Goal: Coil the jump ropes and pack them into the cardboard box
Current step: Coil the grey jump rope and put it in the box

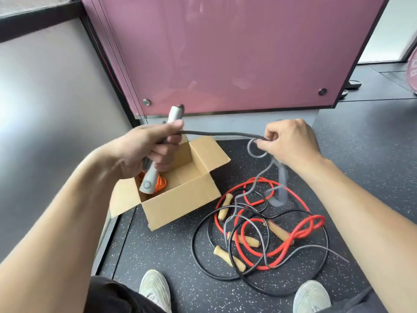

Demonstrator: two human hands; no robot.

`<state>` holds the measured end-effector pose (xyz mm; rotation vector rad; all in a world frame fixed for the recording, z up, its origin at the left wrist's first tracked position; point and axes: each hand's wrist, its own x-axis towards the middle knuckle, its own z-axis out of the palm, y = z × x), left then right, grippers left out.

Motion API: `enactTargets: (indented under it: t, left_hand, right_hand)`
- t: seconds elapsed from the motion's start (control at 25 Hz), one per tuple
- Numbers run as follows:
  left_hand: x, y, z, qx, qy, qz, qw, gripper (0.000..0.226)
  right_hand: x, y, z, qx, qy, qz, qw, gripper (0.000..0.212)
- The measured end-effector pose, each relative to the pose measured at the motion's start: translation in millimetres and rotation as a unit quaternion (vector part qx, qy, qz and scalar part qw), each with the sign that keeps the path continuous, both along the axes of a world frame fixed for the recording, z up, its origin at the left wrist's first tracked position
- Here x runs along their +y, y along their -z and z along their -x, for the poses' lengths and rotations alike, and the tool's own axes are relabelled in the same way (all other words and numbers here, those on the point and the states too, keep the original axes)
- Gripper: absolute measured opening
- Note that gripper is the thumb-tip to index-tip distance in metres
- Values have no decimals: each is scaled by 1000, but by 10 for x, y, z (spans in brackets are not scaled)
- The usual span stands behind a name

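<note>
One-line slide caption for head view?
Left hand grips grey handles over the open cardboard box, right hand pinches the grey cord; red rope and black rope lie tangled on the floor.

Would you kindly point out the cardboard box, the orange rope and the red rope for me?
cardboard box (180, 205), head view, its front outer wall.
orange rope (161, 184), head view, coil inside the box.
red rope (303, 229), head view, its doubled right-hand bend.

Both hands (146, 150) (291, 143) hold grey rope (216, 133) above box (180, 199).
</note>
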<state>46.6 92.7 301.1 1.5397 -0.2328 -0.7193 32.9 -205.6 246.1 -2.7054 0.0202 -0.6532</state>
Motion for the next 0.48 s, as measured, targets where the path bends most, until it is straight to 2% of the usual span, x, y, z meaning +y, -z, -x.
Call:
enactTargets:
  t: [0.16,0.2,0.28,0.36,0.4,0.48]
  left_hand:
    - [-33,73,5,31,-20,48,998,34]
    - [-86,90,19,40,-12,48,998,31]
    - [-149,99,40,75,29,66,995,28]
    - [-206,83,83,124,114,97,981,29]
    - [-255,81,119,146,165,106,970,29]
    - [-389,89,209,170,247,108,948,29]
  right_hand:
    - [50,116,-25,99,3,-8,995,40]
    - [82,133,-41,119,-14,-51,992,41]
    - [115,151,-78,157,-47,-206,965,35]
    - [177,146,-85,190,-47,-382,903,26]
    - [210,136,-83,208,-37,-477,853,23]
    - [235,61,-73,252,-11,-644,722,23]
